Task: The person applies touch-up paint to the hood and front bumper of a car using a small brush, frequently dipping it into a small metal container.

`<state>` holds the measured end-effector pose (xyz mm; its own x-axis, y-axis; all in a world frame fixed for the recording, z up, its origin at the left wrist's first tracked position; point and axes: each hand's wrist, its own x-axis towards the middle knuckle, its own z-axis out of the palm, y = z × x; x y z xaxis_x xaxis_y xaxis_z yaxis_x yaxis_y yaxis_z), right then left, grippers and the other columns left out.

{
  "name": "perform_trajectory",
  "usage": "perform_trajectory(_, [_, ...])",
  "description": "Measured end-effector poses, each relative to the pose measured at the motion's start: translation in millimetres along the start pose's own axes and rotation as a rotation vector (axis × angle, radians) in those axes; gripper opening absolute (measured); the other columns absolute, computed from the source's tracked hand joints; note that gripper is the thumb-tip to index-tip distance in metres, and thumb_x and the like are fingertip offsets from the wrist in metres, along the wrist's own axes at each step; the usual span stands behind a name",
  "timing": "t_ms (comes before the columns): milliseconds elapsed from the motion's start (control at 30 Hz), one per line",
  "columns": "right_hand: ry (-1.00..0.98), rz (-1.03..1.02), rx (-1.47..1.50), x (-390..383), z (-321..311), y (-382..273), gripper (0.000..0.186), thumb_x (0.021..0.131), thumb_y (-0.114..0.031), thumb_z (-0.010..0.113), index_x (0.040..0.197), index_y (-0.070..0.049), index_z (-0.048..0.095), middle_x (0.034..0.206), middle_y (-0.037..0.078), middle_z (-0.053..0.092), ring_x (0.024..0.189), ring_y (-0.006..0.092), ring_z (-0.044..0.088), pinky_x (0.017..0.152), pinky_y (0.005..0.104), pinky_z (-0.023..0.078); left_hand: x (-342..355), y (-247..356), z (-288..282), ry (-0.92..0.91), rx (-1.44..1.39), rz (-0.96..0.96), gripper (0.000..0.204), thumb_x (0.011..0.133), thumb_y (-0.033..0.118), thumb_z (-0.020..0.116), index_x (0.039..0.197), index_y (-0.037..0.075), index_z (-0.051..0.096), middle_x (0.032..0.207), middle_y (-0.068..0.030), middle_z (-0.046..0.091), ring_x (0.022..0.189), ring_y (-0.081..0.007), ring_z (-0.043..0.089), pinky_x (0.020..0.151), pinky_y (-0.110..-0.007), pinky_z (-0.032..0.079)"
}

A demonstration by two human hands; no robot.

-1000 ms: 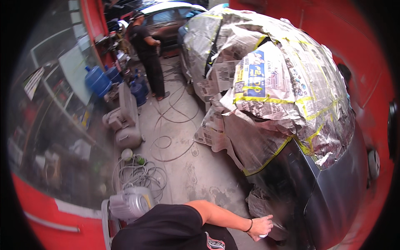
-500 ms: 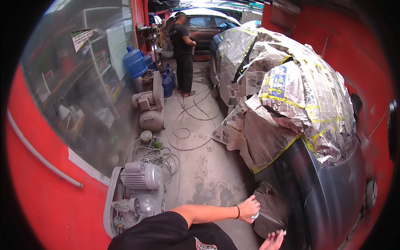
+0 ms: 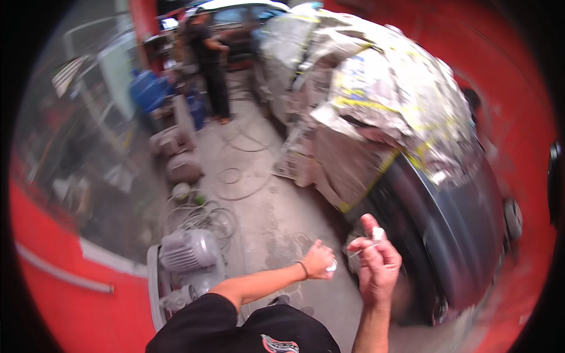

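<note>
My left hand [image 3: 318, 262] is over the concrete floor, fingers curled round a small white object [image 3: 331, 265], mostly hidden and too small to name. To its right, my right hand [image 3: 379, 267] is raised palm up, pinching another small white item [image 3: 378, 234], with what looks like a thin pale strand at the fingers. Motion blur hides its detail. Just beyond that hand is a car's dark grey bare body panel [image 3: 462, 223]. The rest of that car is wrapped in newspaper [image 3: 388, 100] edged with yellow tape.
A motor-driven compressor [image 3: 187, 253] stands at lower left, another compressor [image 3: 179, 165] farther along beside blue water jugs [image 3: 144, 91]. Coiled hoses [image 3: 206, 220] lie on the floor [image 3: 259, 217]. Another person [image 3: 212, 65] stands at the back near a parked car. Red walls [image 3: 506, 88] flank both sides.
My right hand has come up from the lower edge beside the car with a white item in its fingers. My left hand has moved up and left. The view has shifted and blurred.
</note>
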<state>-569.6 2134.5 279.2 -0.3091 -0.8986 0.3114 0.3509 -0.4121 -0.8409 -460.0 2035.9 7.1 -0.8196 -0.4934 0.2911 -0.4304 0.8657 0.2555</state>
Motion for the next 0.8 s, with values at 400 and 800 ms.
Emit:
perform_trajectory(400, [1.561, 0.426, -0.310, -509, -226, 83, 0.047, 0.099, -0.031, 0.087, 0.131, 0.000, 0.073, 0.110, 0.005, 0.077, 0.094, 0.0178, 0.078, 0.080, 0.0311, 0.064, 31, 71, 9, -0.033, 0.015, 0.260, 0.048, 0.074, 0.046, 0.083, 0.100, 0.007, 0.080, 0.099, -0.0128, 0.073, 0.100, -0.0310, 0.071, 0.117, -0.056, 0.042])
perform_trajectory(800, [2.142, 0.351, -0.078, -830, -206, 23, 0.023, 0.101, -0.030, 0.084, 0.115, -0.012, 0.077, 0.095, -0.004, 0.074, 0.082, 0.0111, 0.069, 0.067, 0.0269, 0.056, 72, 341, 64, -0.080, -0.022, 0.349, 0.047, 0.074, 0.047, 0.084, 0.100, 0.008, 0.081, 0.098, -0.0127, 0.073, 0.101, -0.0329, 0.072, 0.112, -0.050, 0.044])
